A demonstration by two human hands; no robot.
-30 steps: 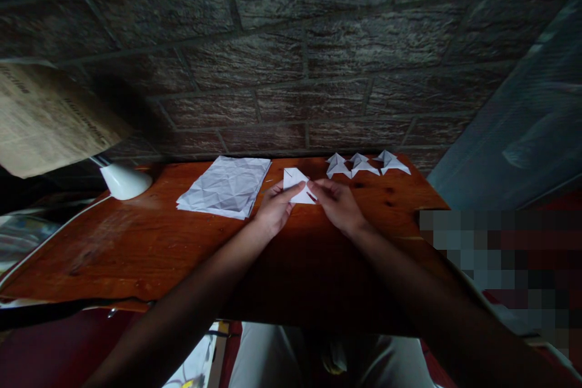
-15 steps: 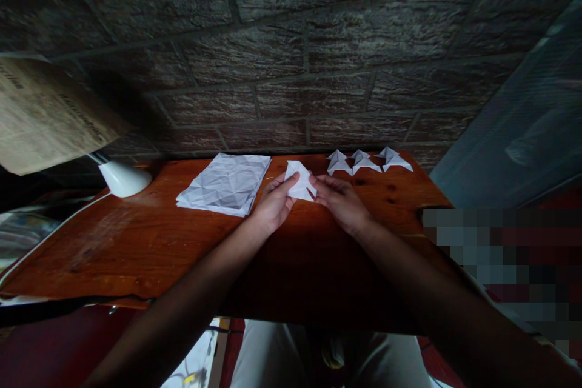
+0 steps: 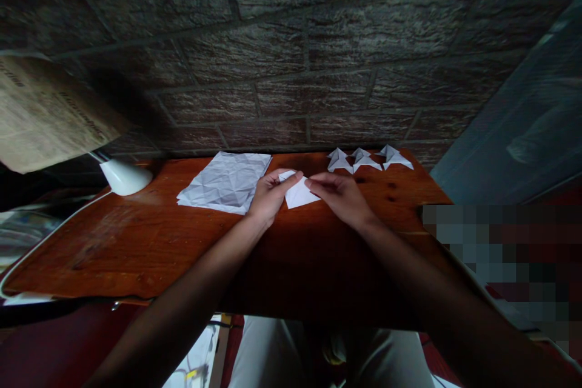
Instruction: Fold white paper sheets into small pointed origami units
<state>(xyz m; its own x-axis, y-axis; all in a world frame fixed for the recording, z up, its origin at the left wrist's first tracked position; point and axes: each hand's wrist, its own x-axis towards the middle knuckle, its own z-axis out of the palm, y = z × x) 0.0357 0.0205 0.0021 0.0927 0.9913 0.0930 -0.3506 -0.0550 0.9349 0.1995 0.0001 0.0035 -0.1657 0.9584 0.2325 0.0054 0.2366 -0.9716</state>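
A small folded piece of white paper (image 3: 300, 194) is held above the wooden table between both hands. My left hand (image 3: 269, 195) grips its left side, the thumb lying across the upper edge. At the upper right edge, the thumb and fingers of my right hand (image 3: 339, 194) pinch the paper. Just left of my left hand lies a stack of creased white sheets (image 3: 222, 182). Three folded paper shapes with pointed corners, one of them the nearest folded shape (image 3: 339, 160), stand in a row beyond my right hand.
The wooden table (image 3: 150, 242) runs up to a brick-patterned wall (image 3: 291, 60). A lamp with a white base (image 3: 125, 179) and a printed paper shade (image 3: 54, 115) stands at the left, its white cord trailing along the edge. A greyish translucent sheet (image 3: 513, 109) hangs at the right.
The folded paper has turned and tilted in my hands, so a flat pointed face shows now. My right hand has shifted its pinch to the upper edge.
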